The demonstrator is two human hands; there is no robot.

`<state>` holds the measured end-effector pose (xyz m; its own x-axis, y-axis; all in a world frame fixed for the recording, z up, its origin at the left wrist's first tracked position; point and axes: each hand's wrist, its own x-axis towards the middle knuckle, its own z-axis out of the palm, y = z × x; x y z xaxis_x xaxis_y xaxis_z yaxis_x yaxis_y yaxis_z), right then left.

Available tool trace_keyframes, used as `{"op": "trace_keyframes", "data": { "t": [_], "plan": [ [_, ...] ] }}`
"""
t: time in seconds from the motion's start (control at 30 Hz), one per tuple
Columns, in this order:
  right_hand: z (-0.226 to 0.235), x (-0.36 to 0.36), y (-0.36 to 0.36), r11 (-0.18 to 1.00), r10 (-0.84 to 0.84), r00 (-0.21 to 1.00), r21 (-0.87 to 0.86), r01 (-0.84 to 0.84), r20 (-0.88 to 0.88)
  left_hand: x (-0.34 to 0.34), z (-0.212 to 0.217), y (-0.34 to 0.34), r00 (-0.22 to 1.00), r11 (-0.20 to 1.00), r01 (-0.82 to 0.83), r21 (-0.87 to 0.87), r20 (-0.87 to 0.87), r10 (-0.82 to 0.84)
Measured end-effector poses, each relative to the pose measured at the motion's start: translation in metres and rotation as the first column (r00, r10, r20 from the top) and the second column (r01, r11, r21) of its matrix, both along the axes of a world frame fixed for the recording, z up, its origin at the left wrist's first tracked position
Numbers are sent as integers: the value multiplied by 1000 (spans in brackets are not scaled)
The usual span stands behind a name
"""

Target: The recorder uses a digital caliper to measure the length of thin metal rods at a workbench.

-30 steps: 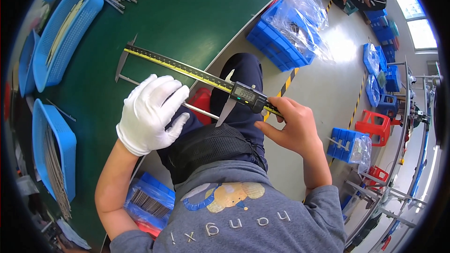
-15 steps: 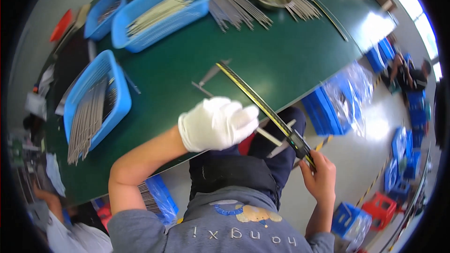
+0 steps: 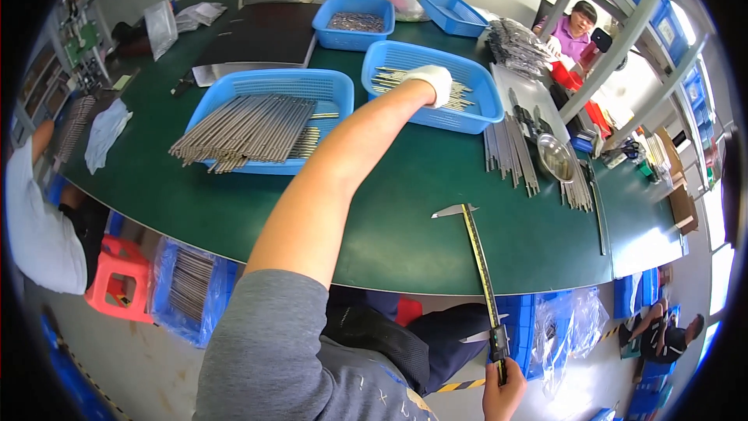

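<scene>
My left hand [image 3: 432, 84], in a white glove, reaches over a blue basket [image 3: 487, 113] of thin, pale metal rods [image 3: 388, 78]. Its fingers point down and away, so whether they grip a rod is hidden. At the table's near edge my right hand [image 3: 505, 391], ungloved, is closed around the end of a digital caliper [image 3: 485, 273]. The caliper's long yellow-marked beam extends over the green table, its jaws standing well apart with nothing between them.
Left of my forearm, another blue basket [image 3: 339, 90] carries a heap of grey rods [image 3: 249, 129]. Farther back stands a blue bin of small parts [image 3: 354, 22]. A steel bowl [image 3: 555, 157] rests among rods on the right. Other people sit around the table and beyond it.
My left hand has gone from near my lap, where a thin rod stuck out of it, to the far basket. The caliper has swung more upright and lower right. The view has turned.
</scene>
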<state>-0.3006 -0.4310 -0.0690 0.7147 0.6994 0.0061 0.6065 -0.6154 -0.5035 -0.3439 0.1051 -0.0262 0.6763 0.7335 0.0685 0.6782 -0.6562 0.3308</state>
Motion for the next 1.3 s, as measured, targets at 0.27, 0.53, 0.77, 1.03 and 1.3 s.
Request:
{"op": "trace_keyframes", "data": {
  "t": [0.27, 0.53, 0.77, 1.03, 1.3],
  "plan": [
    [-8, 13, 2, 997, 4, 1000, 73, -2, -19, -136, 71, 13, 794, 909, -416, -4, -489, 361],
    [-3, 14, 11, 996, 11, 1000, 92, -8, -29, -195, 23, -22, 664, 890, -452, -52, -687, 297],
    [-1, 5, 0, 998, -4, 1000, 69, 5, -12, -236, 8, 30, 822, 545, -570, -615, -427, 378],
    [10, 6, 17, 997, 70, 995, -13, -72, -74, -174, 85, -62, 906, 929, -117, -351, 346, 245],
    [-2, 2, 7, 997, -42, 997, 67, 38, 60, -68, -28, -243, 313, 284, 725, 628, 68, -947]
  ]
}}
